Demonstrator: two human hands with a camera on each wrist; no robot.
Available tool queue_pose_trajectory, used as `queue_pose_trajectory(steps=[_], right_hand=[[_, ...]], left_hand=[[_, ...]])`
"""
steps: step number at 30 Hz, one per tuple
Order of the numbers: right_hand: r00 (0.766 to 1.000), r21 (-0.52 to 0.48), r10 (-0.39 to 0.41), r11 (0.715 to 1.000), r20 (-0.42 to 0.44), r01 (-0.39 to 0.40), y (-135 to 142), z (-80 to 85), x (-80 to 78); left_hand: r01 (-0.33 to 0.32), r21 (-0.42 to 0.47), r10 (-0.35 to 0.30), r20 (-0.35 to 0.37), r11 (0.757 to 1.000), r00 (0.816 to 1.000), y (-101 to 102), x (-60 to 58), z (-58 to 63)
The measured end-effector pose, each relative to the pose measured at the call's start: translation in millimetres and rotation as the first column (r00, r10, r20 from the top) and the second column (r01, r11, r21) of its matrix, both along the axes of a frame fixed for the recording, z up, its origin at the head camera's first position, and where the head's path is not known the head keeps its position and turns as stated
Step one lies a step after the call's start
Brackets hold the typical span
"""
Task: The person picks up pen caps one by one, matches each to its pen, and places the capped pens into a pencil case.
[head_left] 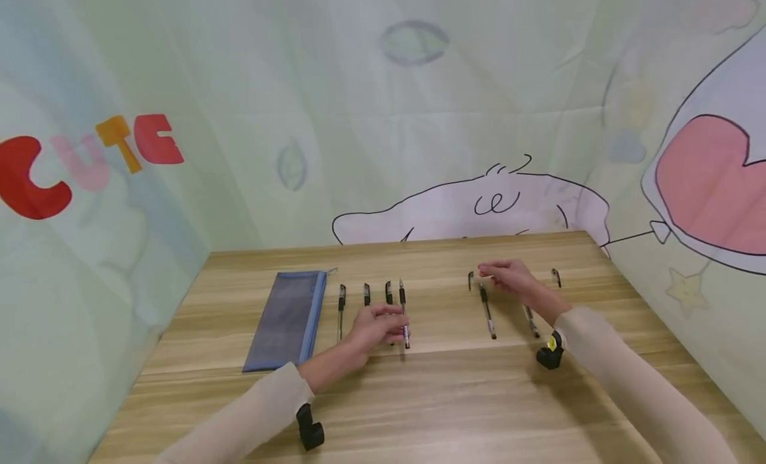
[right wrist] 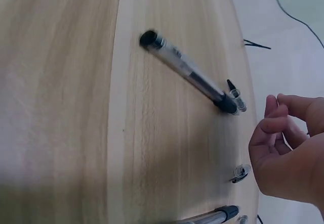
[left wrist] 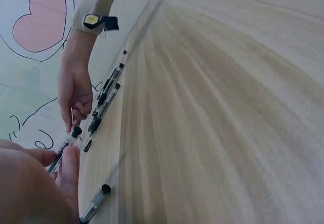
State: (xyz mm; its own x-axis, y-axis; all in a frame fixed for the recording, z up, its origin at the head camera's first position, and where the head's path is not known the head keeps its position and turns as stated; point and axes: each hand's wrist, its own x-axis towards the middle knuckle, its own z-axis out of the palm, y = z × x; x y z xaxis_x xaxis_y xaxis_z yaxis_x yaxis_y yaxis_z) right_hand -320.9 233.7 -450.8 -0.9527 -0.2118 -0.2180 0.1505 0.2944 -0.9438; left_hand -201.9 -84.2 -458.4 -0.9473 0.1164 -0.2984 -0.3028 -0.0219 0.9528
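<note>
My left hand grips a clear-barrelled pen with a black grip; its bare tip points to the back. Two uncapped pens, a nearer one and one partly behind the right arm, lie on the table. My right hand hovers above them, fingers loosely bent, thumb and index tips close together. Nothing shows between its fingers in the right wrist view. Just left of its fingertips in the head view lies a loose black-and-clear pen cap. Another cap lies below the hand in the right wrist view.
Left of the left hand lie capped pens, partly covered by it. Beyond them is a flat blue mesh pencil pouch with a zip. One more cap sits far right. A printed curtain borders the wooden table.
</note>
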Motion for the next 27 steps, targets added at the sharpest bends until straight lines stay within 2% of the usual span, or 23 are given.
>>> queue_pose_trajectory(steps=[2,6,12,20,27], right_hand=[[0.999,0.067,-0.022,0.997,-0.037,0.025,-3,-3.5,-3.9],[0.992,0.205,-0.014,0.978,-0.126,0.040,-7,-12.0,-10.0],[0.960,0.367,0.061,0.929,-0.275,0.046,-9,-22.6,-12.7],[0.930,0.438,0.137,0.899,-0.342,0.028,-15,-24.4,-12.6],[0.921,0.476,0.179,0.880,-0.345,0.007,-21,-23.9,-22.8]], left_hand=[[0.019,0.007,-0.019,0.008,1.000,1.000,2,2.3,-0.4],[0.042,0.024,-0.042,0.018,0.999,0.999,7,6.4,-0.7],[0.058,0.019,-0.058,0.012,0.998,0.998,12,10.0,-0.1],[0.080,0.038,-0.081,0.021,0.996,0.996,15,13.2,-2.1],[0.068,0.039,-0.069,0.037,0.997,0.997,16,10.3,-2.4]])
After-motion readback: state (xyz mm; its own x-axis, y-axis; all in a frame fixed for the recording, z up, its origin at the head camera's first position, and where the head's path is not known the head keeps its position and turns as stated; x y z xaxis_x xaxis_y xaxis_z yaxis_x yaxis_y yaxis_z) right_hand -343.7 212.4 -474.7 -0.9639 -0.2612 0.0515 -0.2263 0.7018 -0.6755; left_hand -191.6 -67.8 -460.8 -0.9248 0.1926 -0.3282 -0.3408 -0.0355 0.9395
